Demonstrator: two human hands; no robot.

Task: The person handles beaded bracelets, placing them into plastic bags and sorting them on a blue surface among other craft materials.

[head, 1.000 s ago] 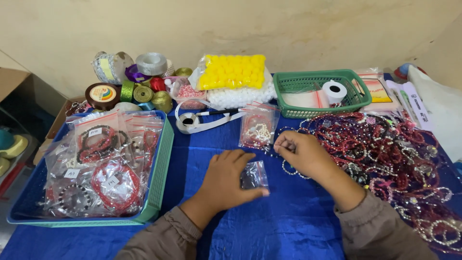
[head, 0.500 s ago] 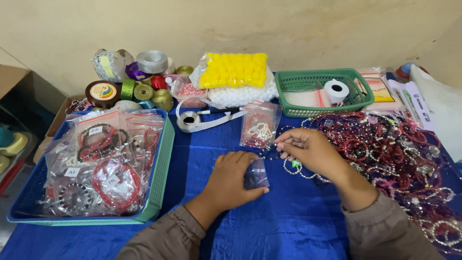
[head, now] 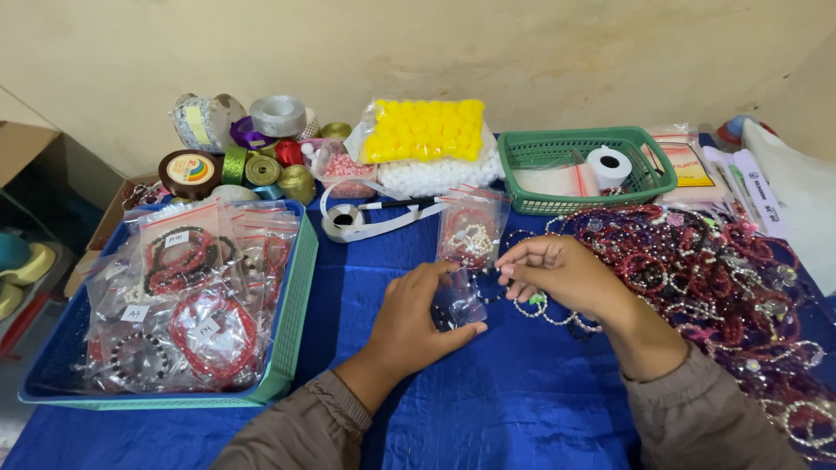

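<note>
Two hands work a small clear bag on a blue cloth (head: 488,409).

A tray (head: 292,313) at the left holds bagged bracelets (head: 187,305). Beside it the left hand (head: 418,318) is curled round the small clear bag (head: 455,300), thumb and fingers gripping it just above the cloth. The right hand (head: 562,274), fingers bent and pinched at the bag's mouth, holds a beaded bracelet (head: 544,312) that trails beneath it. A heap of beads (head: 714,270) lies at the right; a green basket (head: 579,174) stands behind.

Stained beige wall (head: 540,52) (blue-clothed table (head: 522,409))
</note>
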